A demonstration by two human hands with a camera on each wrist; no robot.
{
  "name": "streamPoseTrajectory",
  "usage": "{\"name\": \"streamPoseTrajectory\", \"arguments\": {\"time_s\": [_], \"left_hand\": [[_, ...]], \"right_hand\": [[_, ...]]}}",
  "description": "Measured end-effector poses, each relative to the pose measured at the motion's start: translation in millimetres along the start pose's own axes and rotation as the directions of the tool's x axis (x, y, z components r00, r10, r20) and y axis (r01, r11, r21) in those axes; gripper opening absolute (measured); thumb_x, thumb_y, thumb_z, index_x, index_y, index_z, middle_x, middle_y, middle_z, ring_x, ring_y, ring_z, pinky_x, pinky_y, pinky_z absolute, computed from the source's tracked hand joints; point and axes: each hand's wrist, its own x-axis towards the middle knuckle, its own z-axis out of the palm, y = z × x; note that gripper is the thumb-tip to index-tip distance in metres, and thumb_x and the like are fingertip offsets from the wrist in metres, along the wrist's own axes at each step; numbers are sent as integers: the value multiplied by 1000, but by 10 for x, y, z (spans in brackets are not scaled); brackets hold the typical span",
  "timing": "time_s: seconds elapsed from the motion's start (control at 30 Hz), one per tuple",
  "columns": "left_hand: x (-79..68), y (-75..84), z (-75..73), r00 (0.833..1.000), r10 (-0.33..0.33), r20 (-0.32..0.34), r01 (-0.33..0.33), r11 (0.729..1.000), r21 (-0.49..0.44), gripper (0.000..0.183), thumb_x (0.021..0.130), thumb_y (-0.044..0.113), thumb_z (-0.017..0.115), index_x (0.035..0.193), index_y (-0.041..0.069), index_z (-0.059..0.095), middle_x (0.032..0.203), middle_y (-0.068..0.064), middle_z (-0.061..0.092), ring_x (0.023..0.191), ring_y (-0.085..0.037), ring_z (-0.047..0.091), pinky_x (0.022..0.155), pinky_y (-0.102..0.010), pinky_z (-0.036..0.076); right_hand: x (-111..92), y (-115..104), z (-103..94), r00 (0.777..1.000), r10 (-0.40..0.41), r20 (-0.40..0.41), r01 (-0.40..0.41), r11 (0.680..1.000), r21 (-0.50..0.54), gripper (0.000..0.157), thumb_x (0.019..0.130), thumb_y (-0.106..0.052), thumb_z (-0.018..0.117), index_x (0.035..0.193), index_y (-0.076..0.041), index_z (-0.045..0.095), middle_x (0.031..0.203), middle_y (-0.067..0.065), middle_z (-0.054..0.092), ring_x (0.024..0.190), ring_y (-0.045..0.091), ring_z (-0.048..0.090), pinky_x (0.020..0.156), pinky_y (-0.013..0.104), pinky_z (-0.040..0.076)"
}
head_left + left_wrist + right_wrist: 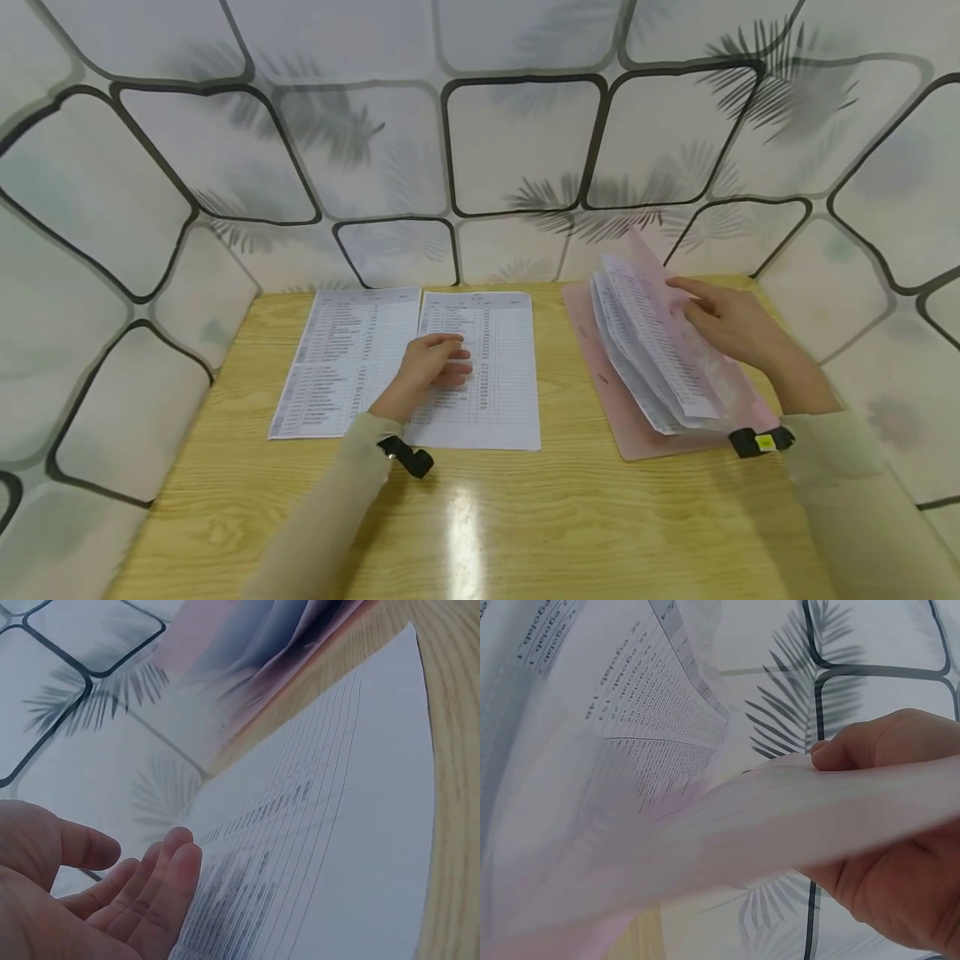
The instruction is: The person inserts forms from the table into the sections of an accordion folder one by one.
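On the right, a pink translucent folder [615, 425] lies opened, with several printed sheets [660, 342] fanned upright inside. My right hand [731, 325] holds up the folder's cover. In the right wrist view, the thumb of my right hand [900, 825] is on one side of the cover and the other fingers are behind it. Two printed lists lie side by side on the left: one sheet [337, 367] and a second sheet [502, 375]. My left hand [431, 371] hovers over the second sheet, fingers loosely extended, palm facing right and nothing between them.
The wooden table [562, 525] is bounded at the back and sides by a white patterned curtain [517, 150] with dark outlines and leaf prints. A black strap [405, 457] sits on the left wrist and another strap [761, 442] on the right.
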Motion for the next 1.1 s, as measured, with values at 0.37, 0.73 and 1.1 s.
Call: {"name": "streamPoseTrajectory", "arguments": {"time_s": [0.37, 0.73, 1.1], "left_hand": [[3, 14, -364, 997, -35, -76, 39, 998, 59, 44, 108, 21, 56, 148, 2, 58, 111, -16, 75, 72, -12, 75, 67, -26, 66], [-33, 11, -536, 994, -82, -65, 90, 989, 120, 57, 109, 23, 55, 162, 6, 40, 113, -15, 76, 72, -10, 74, 67, -26, 65], [-8, -14, -722, 992, -99, -74, 112, 971, 210, 61, 109, 27, 55, 164, 7, 34, 108, -12, 75, 73, -11, 72, 68, -25, 65]], "right_hand": [[-8, 21, -18, 1000, -3, 4, 3, 1000, 0, 45, 108, -19, 46, 152, -8, 56, 61, -6, 32, 49, 7, 30, 44, 25, 30], [-18, 13, -48, 1000, -18, 6, 18, 1000, 13, 46, 109, -20, 43, 152, -8, 55, 61, -6, 32, 49, 7, 30, 43, 26, 30], [-30, 1, -58, 1000, 9, 17, -8, 1000, -6, 46, 110, -22, 44, 153, -10, 55, 62, -5, 33, 51, 8, 32, 45, 27, 31]]}}
